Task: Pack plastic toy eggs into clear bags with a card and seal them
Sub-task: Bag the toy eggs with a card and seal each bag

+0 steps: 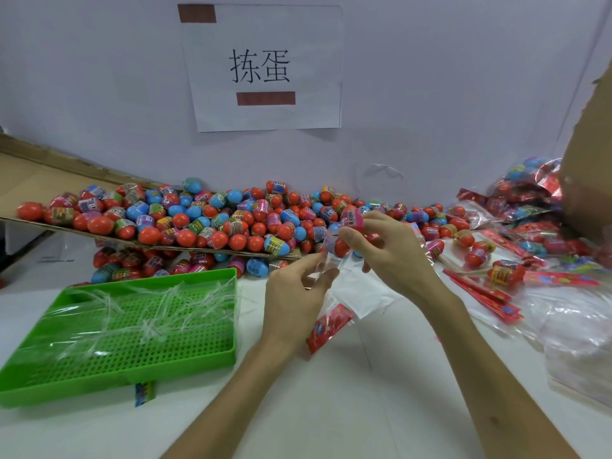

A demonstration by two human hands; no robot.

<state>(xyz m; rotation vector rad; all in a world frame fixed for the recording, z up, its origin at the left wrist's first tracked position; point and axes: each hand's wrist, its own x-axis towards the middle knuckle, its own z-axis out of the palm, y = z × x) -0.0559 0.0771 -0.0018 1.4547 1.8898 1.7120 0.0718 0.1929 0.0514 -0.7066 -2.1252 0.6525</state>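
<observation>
A big heap of red, blue and pink toy eggs lies on a tilted cardboard sheet at the back of the table. My left hand pinches the mouth of a clear bag that hangs down to a red card in its lower end. My right hand holds a pink-labelled egg at its fingertips, right above the bag's mouth. A red egg shows through the plastic just under it.
A green perforated tray with clear plastic strips sits at the left front. Red cards and loose eggs lie at the right, with filled bags behind them and empty clear bags near the right edge. A brown cardboard box stands far right.
</observation>
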